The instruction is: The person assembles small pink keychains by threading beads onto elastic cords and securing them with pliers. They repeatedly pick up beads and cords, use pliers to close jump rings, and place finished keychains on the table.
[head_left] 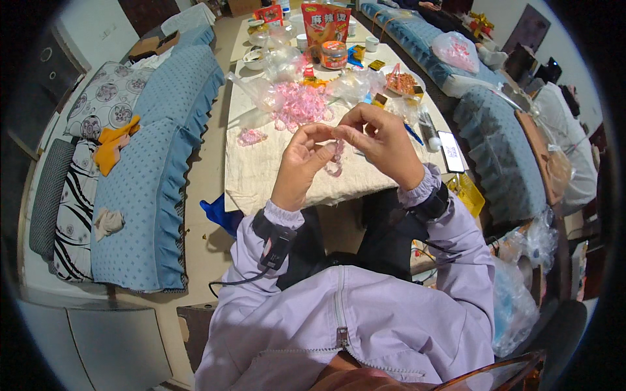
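A small pink beaded bracelet (334,163) hangs in a loop between my hands, over the near part of the table. The thumb and fingers of my left hand (302,159) are closed on its upper left side. My right hand (386,144) pinches at the top of the loop, its fingertips close to those of the left; any fine thread there is too small to make out. Just beyond my hands lies a heap of pink beaded strands (301,104). A smaller pink bunch (250,136) rests on the cloth to the left.
The cream-covered table (261,176) also bears clear plastic bags (257,91), a red pouch (325,29), an orange-lidded jar (334,55), a bowl of reddish bits (403,81), a blue pen (413,133) and a phone (451,152). Blue-covered sofas (160,150) flank it.
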The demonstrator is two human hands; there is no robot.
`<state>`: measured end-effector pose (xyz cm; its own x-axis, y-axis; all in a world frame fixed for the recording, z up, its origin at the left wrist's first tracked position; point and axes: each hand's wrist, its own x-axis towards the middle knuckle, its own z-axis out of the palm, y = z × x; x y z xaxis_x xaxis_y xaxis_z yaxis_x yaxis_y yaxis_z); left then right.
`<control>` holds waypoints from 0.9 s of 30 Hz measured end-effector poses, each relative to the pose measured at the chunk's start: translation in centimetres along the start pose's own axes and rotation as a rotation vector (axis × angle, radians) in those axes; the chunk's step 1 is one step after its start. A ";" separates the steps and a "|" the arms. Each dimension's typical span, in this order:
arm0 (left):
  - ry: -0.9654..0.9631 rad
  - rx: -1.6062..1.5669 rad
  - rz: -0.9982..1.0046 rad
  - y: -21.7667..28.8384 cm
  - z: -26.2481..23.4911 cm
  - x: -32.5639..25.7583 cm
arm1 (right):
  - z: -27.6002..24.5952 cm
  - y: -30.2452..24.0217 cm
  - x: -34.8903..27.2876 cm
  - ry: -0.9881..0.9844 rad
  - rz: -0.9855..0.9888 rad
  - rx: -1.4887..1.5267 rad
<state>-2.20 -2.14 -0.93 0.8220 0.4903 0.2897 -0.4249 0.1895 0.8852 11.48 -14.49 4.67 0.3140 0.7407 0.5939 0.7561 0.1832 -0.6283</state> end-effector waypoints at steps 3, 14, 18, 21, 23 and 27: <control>-0.007 0.056 0.020 0.1 0.1 -0.1 | -0.1 -0.3 0.3 0.040 0.103 0.120; -0.014 0.238 0.085 0.1 -0.1 0.6 | -1.4 -1.9 1.2 0.078 0.050 0.023; -0.033 0.278 0.093 0.0 -0.5 0.8 | -1.7 -2.3 1.4 0.072 0.047 0.073; -0.046 0.273 0.097 0.0 -0.5 0.8 | -1.8 -2.3 1.5 0.077 0.077 0.101; -0.040 0.302 0.127 0.1 -0.3 0.7 | -1.9 -2.2 1.5 0.075 0.080 0.107; -0.017 0.408 0.235 0.3 0.6 0.5 | -1.8 -2.2 1.6 0.061 0.061 0.108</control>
<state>-1.68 -2.34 -0.34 0.7288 0.4650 0.5026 -0.4196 -0.2768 0.8645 11.37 -14.86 7.89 0.3942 0.7124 0.5806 0.6694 0.2103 -0.7125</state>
